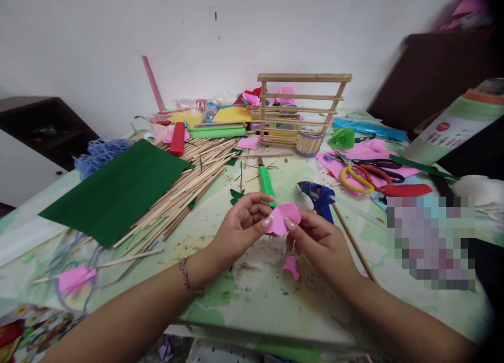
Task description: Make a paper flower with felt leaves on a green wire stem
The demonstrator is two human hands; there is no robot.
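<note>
A small pink paper piece [284,219] with rounded edges is held up between both hands above the table. My left hand [252,220] pinches its left side between thumb and curled fingers. On its right side, my right hand [311,231] grips it with the thumb in front and the fingers behind. Another pink scrap [291,267] lies below the hands. Just beyond the fingers are a green-handled cutter [266,183] and a blue glue gun [321,198] with a clear glue stick in its back.
Wooden sticks [189,179] and a dark green sheet [118,190] cover the left. A stick frame [303,111] stands at the back. Scissors [372,177], pink paper and a tilted bottle [452,124] are at the right. The table's front edge [275,334] is near.
</note>
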